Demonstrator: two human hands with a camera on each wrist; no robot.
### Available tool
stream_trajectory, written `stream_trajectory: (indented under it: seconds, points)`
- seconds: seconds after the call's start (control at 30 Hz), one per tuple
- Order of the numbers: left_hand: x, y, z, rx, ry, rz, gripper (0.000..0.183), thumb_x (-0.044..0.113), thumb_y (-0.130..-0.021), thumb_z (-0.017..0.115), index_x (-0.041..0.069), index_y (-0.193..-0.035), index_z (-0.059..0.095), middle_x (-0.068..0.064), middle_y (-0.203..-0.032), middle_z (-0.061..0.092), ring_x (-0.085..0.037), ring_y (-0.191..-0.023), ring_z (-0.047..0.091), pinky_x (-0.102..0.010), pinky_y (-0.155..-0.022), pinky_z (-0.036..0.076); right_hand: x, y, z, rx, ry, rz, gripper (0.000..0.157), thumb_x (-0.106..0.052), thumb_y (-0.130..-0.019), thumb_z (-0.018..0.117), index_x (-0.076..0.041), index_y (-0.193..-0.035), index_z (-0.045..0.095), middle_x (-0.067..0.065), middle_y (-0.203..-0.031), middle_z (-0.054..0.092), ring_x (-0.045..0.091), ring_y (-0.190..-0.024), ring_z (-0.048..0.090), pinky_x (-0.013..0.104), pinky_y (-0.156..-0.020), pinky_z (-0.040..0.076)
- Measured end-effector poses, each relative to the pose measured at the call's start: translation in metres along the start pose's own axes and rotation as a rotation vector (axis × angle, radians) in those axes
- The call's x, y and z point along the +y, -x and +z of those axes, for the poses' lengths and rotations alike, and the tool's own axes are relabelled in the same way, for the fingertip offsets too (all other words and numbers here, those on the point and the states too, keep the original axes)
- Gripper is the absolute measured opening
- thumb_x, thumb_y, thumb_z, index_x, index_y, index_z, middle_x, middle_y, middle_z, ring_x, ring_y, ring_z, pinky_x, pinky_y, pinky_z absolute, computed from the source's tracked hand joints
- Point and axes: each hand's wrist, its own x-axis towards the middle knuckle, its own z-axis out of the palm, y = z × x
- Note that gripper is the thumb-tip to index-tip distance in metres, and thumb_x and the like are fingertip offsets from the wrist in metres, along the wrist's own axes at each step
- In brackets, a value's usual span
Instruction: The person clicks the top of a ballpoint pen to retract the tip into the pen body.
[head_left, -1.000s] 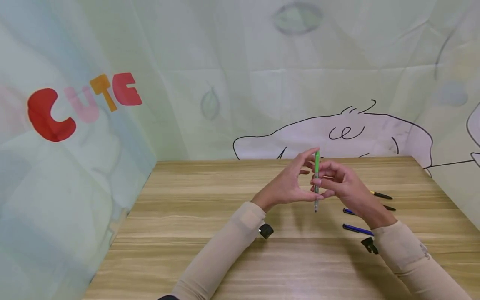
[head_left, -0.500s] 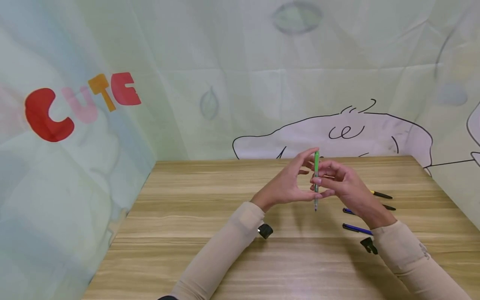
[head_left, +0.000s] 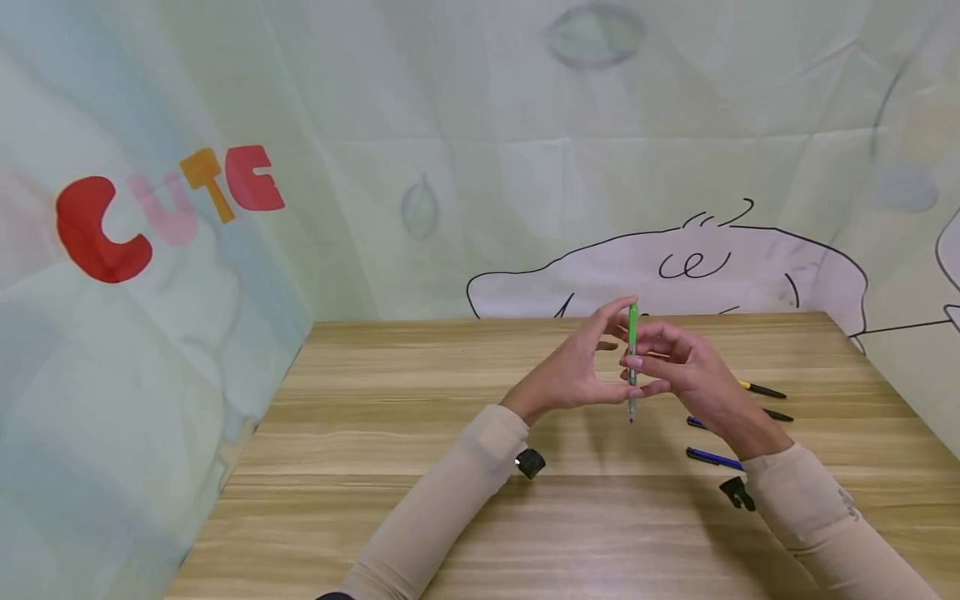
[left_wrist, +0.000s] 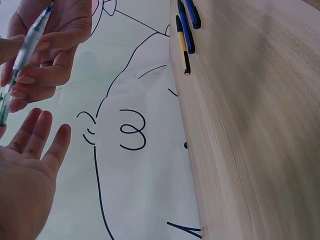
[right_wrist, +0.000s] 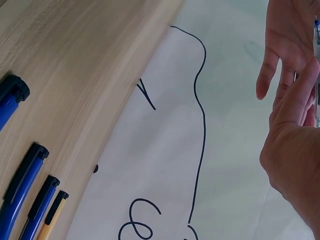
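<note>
A slim green-and-clear pen (head_left: 633, 325) stands nearly upright above the table, blue point downward. My right hand (head_left: 693, 371) pinches its barrel around the middle between thumb and fingers. From the other side, my left hand (head_left: 573, 362) spans the pen, index fingertip on its top end and thumb against the lower barrel. The left wrist view shows the clear barrel (left_wrist: 27, 47) crossing in front of the right hand's fingers, while the left hand's other fingers (left_wrist: 37, 132) stay spread off it. At the right wrist view's edge, only part of the pen (right_wrist: 317, 45) shows.
To the right on the wooden table (head_left: 375, 500) lie a blue pen (head_left: 712, 457), another blue pen (head_left: 696, 422) and a yellow-and-black pen (head_left: 763, 389), partly behind my right hand and wrist. A printed cloth wall (head_left: 450, 167) borders the table at the back and left.
</note>
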Motion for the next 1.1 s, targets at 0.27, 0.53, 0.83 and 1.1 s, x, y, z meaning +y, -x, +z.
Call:
stream_trajectory:
  seconds: [0.27, 0.53, 0.83, 1.1]
  points:
    - [-0.0014, -0.0004, 0.0004, -0.004, 0.011, -0.002, 0.111, 0.016, -0.078, 0.088, 0.025, -0.161, 0.015, -0.008, -0.137, 0.052, -0.016, -0.125, 0.052, -0.031, -0.106, 0.049, 0.0003, -0.0011, -0.0004, -0.006, -0.015, -0.001, 0.021, -0.006, -0.100, 0.063, -0.009, -0.121, 0.061, 0.001, -0.110, 0.066, 0.014, -0.102, 0.068, 0.042, -0.077, 0.064]
    - [-0.0007, -0.0004, 0.0003, 0.000, 0.010, -0.007, 0.110, 0.017, -0.078, 0.088, 0.025, -0.160, 0.015, -0.007, -0.138, 0.051, -0.014, -0.125, 0.051, -0.030, -0.106, 0.048, -0.0003, -0.0012, -0.0008, -0.013, -0.020, -0.003, 0.020, -0.006, -0.100, 0.062, -0.010, -0.120, 0.062, 0.000, -0.109, 0.067, 0.014, -0.103, 0.069, 0.042, -0.077, 0.064]
    - [0.0006, -0.0013, -0.0004, 0.000, 0.020, -0.010, 0.109, 0.017, -0.078, 0.088, 0.025, -0.160, 0.016, -0.005, -0.138, 0.051, -0.013, -0.125, 0.051, -0.028, -0.106, 0.047, -0.0022, -0.0014, -0.0011, -0.032, -0.051, -0.016, 0.020, -0.004, -0.101, 0.061, -0.013, -0.118, 0.063, 0.000, -0.108, 0.069, 0.014, -0.102, 0.069, 0.041, -0.077, 0.064]
    - [0.0006, -0.0013, -0.0007, 0.003, 0.002, -0.002, 0.109, 0.017, -0.078, 0.088, 0.024, -0.159, 0.016, -0.005, -0.136, 0.052, -0.014, -0.124, 0.052, -0.026, -0.106, 0.047, -0.0010, -0.0020, -0.0014, -0.040, -0.070, -0.038, 0.021, -0.001, -0.100, 0.060, -0.011, -0.119, 0.063, 0.001, -0.107, 0.068, 0.017, -0.102, 0.069, 0.040, -0.075, 0.064]
